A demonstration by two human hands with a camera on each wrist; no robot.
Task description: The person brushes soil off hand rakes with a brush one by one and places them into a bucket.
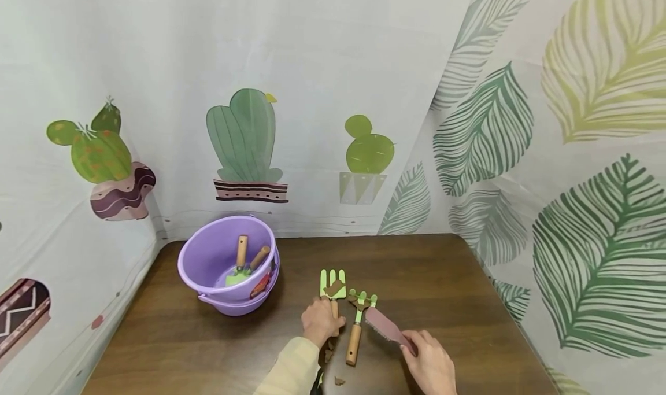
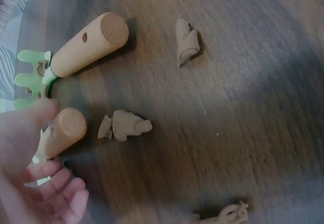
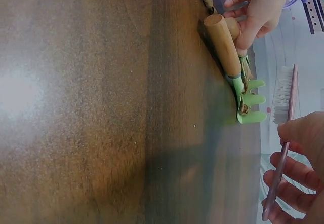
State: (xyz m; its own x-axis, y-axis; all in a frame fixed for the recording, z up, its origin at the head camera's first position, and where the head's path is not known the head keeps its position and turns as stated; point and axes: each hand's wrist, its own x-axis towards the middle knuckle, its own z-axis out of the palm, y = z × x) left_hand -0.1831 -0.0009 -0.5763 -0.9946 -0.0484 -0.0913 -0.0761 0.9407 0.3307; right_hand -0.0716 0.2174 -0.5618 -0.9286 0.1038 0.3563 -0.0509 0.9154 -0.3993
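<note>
My left hand (image 1: 319,322) grips the wooden handle of a green three-tined hand fork (image 1: 340,278), its thumb on one side and fingers curled on the other. A brown clay-like clump lies on the tines. Just to the right is a small green hand rake (image 1: 354,344) with a wooden handle, with brown bits on its head. In my right hand (image 1: 430,360) is a pink brush (image 1: 385,324), held by its handle; its white bristles (image 3: 282,95) show in the right wrist view. The brush head is over or beside the rake's tines; contact cannot be told.
A purple bucket (image 1: 224,294) stands at the back left, with wooden-handled green tools (image 1: 241,250) inside. Brown clay-like lumps (image 2: 130,125) lie on the dark wooden table (image 1: 416,279) near the handles. Something dark and green shows partly beside my left sleeve (image 1: 291,369).
</note>
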